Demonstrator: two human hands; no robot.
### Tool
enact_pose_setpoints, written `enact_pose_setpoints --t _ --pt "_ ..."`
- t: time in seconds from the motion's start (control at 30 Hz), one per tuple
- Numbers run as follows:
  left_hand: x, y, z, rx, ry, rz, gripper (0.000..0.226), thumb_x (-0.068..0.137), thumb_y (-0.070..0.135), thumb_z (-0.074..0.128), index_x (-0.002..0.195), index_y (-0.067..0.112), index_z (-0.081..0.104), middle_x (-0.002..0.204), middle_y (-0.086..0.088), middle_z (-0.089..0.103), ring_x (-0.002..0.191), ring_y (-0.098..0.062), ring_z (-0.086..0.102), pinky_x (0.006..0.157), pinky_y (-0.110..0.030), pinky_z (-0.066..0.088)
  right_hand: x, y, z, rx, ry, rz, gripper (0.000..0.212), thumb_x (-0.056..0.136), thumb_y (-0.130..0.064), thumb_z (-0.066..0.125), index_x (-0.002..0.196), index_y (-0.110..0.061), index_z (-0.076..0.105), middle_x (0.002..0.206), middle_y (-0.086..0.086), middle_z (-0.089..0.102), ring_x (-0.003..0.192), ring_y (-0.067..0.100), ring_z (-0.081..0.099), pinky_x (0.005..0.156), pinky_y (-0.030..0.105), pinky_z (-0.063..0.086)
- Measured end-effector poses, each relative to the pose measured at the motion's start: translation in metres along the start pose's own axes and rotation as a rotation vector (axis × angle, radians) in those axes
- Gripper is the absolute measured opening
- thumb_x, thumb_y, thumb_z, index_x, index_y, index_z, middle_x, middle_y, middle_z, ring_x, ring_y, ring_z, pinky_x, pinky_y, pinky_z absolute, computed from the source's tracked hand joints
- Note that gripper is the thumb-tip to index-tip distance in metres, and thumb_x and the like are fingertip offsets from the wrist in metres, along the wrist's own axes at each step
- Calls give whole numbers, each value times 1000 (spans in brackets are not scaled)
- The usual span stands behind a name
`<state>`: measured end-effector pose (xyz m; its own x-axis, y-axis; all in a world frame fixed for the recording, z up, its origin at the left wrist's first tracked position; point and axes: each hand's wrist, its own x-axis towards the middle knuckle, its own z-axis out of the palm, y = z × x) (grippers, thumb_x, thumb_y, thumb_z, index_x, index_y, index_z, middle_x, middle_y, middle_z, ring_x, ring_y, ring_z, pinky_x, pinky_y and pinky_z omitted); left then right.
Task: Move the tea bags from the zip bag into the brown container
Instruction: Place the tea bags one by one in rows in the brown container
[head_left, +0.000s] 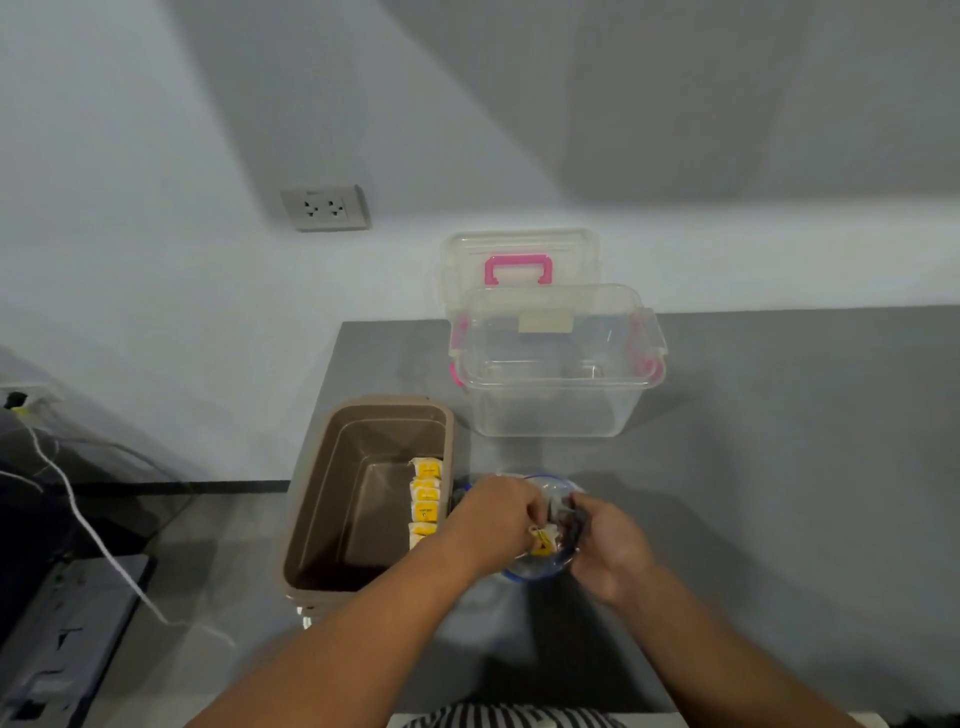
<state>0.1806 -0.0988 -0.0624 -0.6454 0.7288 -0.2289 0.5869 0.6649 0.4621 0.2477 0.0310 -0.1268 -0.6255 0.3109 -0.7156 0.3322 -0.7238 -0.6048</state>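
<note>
The brown container stands open at the left edge of the grey table, with several yellow tea bags lined up along its right inner wall. Just to its right lies the clear zip bag with a blue seal. My left hand reaches into the bag's mouth and pinches a yellow tea bag. My right hand grips the bag's right side and holds it open. What else is in the bag is hidden by my hands.
A clear plastic box with pink latches stands behind the zip bag; its lid with a pink handle leans on the wall. A white cable runs over the floor to the left. The grey table stretches to the right.
</note>
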Motion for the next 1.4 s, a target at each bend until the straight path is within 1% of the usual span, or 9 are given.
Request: enact_pose_setpoints --t 0.13,0.33,0.47,0.53,0.67,0.8,1.03,1.17,1.4 --pt "-8 0 -20 16 23 49 22 81 16 71 102 20 76 100 0 73 91 -16 66 84 -29 52 0 2 1 -5 18 -2 41 99 -12 47 128 15 57 115 29 63 96 38 63 94 49 52" --pt "-32 -16 -96 7 190 7 17 85 24 75 102 23 74 94 9 71 86 -6 65 82 -24 52 4 1 5 -20 -17 -6 35 100 -11 46 124 10 61 117 31 68 110 43 67 98 57 53" --pt "-39 -52 -131 -10 263 -125 13 79 23 81 88 24 73 81 12 66 79 -9 65 70 -21 47 7 3 9 4 -26 11 26 103 -9 42 88 1 60 59 12 68 52 20 69 63 37 55" --pt "-35 -71 -137 61 224 -194 12 79 23 81 87 21 72 82 8 67 79 -11 64 69 -22 46 2 2 12 -4 -14 -6 29 104 -7 40 80 -4 56 49 6 62 41 16 61 59 35 49" --pt "-16 -98 -127 222 76 -305 9 83 14 73 91 17 73 94 -3 72 90 -18 66 70 -22 42 3 4 12 -58 -22 -46 27 102 -10 44 103 6 65 86 22 74 79 31 73 76 43 55" --pt "6 -110 -104 402 -91 -384 23 86 10 64 106 11 73 111 -9 70 102 -28 66 90 -32 52 -3 5 9 -88 -14 -8 36 102 -15 45 122 9 62 115 30 69 107 43 68 84 49 57" --pt "21 -120 -68 491 -52 -401 23 89 2 54 104 6 71 106 -13 71 98 -29 68 87 -38 53 -3 5 8 -54 -32 4 33 105 -13 41 119 10 61 100 26 73 90 36 73 68 40 60" --pt "23 -125 -60 426 3 -460 19 88 4 56 97 9 71 100 -11 72 92 -27 68 81 -36 53 -5 2 9 18 -45 4 28 106 -8 38 85 -3 55 51 5 62 41 14 61 39 24 50" --pt "20 -134 -48 310 106 -563 14 91 12 60 96 6 71 98 -11 72 92 -27 69 77 -34 55 -4 0 7 -10 -33 5 23 106 -9 42 94 1 59 55 7 64 44 15 63 42 26 52"
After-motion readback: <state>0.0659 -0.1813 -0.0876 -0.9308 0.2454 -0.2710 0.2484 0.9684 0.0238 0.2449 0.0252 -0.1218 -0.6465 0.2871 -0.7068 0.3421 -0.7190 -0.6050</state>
